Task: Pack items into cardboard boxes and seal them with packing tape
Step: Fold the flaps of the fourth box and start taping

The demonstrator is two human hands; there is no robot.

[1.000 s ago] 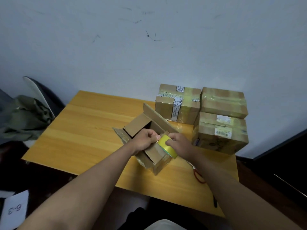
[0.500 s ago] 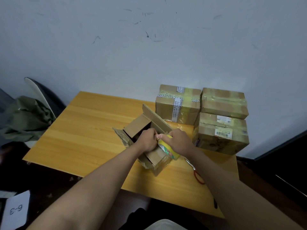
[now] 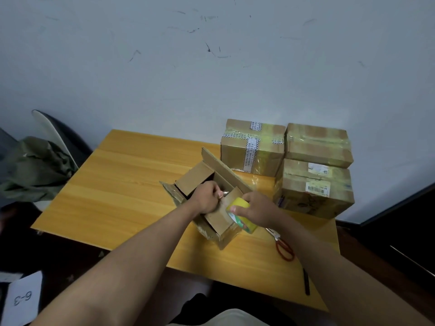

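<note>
Nearest the person, a black pen [image 3: 306, 281] and red-handled scissors [image 3: 284, 247] lie on the wooden table [image 3: 131, 184] by the right forearm. Just beyond, the right hand [image 3: 257, 209] grips a yellow roll of packing tape [image 3: 240, 215], fingers wrapped over its rim, held at the near corner of the open cardboard box [image 3: 211, 203]. The left hand [image 3: 207, 196] is curled, pinching what looks like the tape's loose end against the box's near flap. The far flaps stand up, so this box is not closed, and I cannot tell what is inside. Farther back, against the wall, three sealed boxes [image 3: 253, 149] sit together, one stacked on another, already taped. By my reckoning most of the job is finished: this box needs its flaps folded down and taped.
</note>
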